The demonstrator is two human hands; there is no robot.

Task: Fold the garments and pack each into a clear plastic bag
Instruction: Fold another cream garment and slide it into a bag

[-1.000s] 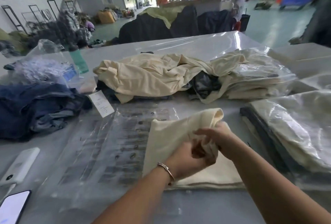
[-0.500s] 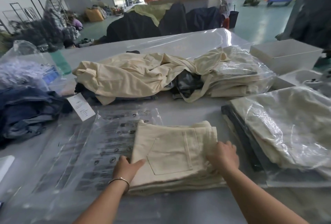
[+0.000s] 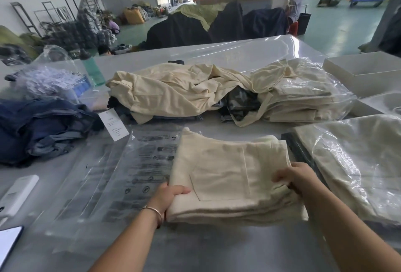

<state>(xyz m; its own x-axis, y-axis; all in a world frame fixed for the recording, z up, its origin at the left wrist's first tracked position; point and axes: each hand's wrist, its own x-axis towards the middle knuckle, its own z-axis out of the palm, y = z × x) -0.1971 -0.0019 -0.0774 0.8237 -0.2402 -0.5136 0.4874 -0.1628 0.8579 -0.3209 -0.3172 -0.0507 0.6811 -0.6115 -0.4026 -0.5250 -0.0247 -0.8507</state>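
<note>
Stretching across the whole lower view, a grey table (image 3: 217,250) carries everything, its far part covered by clear plastic sheeting (image 3: 227,52). Behind the work area lies a loose heap of cream clothes (image 3: 173,91), with a dark camouflage piece (image 3: 240,100) showing under its right side. Left of the heap sits a pile of dark blue denim (image 3: 41,126), and at the right edge a stack of bagged clothes (image 3: 358,163) shines under its plastic. Another bagged stack (image 3: 303,98) lies at the right end of the heap, beside a white box (image 3: 366,69).

Near the front edge, a flat clear bag (image 3: 121,176) printed with black warning text lies on the table. The folded cream garment (image 3: 227,174), pocket up, rests with its left part over the bag's right side. The left hand (image 3: 167,195), a bangle (image 3: 153,212) on its wrist, grips the garment's near left corner, thumb on top and fingers under. The right hand (image 3: 297,178) grips the garment's right edge with curled fingers.

A white paper tag (image 3: 114,124) lies between the denim and the bag. A white device (image 3: 17,195) and a phone (image 3: 7,245) sit at the left edge.
</note>
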